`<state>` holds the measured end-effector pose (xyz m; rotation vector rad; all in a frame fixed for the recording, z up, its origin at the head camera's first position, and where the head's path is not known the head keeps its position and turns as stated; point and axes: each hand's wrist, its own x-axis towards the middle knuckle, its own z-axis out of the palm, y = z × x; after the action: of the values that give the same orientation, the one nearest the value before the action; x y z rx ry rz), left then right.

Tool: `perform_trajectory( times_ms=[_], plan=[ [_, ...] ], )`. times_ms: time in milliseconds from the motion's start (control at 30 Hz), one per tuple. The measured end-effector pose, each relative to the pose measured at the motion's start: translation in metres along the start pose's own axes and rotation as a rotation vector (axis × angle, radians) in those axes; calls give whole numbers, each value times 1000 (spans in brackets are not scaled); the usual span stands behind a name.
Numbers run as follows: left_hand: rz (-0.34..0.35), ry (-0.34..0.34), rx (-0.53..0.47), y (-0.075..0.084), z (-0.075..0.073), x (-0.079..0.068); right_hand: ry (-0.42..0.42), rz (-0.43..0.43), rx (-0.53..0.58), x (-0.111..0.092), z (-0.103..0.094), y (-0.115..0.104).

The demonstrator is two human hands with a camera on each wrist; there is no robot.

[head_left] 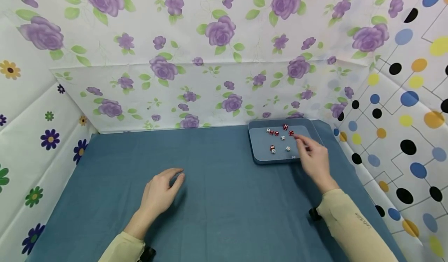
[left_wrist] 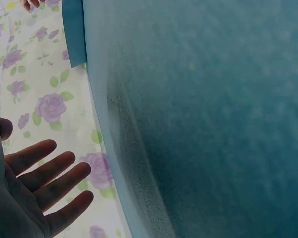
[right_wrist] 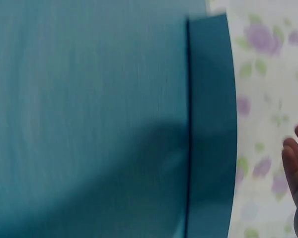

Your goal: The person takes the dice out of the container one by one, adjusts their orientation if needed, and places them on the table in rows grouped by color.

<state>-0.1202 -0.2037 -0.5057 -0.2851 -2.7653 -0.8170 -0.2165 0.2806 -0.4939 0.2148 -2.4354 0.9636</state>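
Several small red and white dice lie scattered in a shallow blue-grey tray (head_left: 260, 159) at the back right of the table. My right hand (head_left: 315, 159) reaches over the tray's right side, its fingertips beside a red die (head_left: 291, 133). Whether the fingers pinch this die cannot be made out; in the right wrist view only part of the right hand (right_wrist: 297, 168) shows. A white die (head_left: 287, 149) lies to the left of that hand. Out over the cloth, my left hand (head_left: 159, 192) holds nothing; the left wrist view shows its fingers (left_wrist: 64, 176) spread.
A blue-green cloth (head_left: 210, 199) covers the table. Behind it hangs a purple-flowered sheet (head_left: 210, 87). Patterned sheets also stand along both sides, the dotted sheet (head_left: 402, 137) close to the right forearm. In the right wrist view, the tray's outer wall (right_wrist: 212, 124) is seen edge-on.
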Motion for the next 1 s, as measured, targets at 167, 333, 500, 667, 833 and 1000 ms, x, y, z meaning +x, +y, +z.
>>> perform_trajectory(
  times_ms=[167, 333, 500, 667, 833, 1000],
  plan=[
    [6, 1, -1, 1, -1, 0, -22, 72, -67, 14, -17, 32],
    [8, -4, -4, 2, -2, 0, -154, 152, -136, 19, -26, 56],
    [10, -7, -4, 2, -2, -1, -263, 210, -195, 21, -28, 75],
    [9, -4, -3, 1, -2, -3, -350, 274, -223, 22, -29, 86],
    [6, -8, -2, -1, -2, -3, -423, 314, -242, 22, -31, 95],
    [5, -18, -3, -1, -3, -3, -448, 297, -251, 21, -32, 98]
  ],
)
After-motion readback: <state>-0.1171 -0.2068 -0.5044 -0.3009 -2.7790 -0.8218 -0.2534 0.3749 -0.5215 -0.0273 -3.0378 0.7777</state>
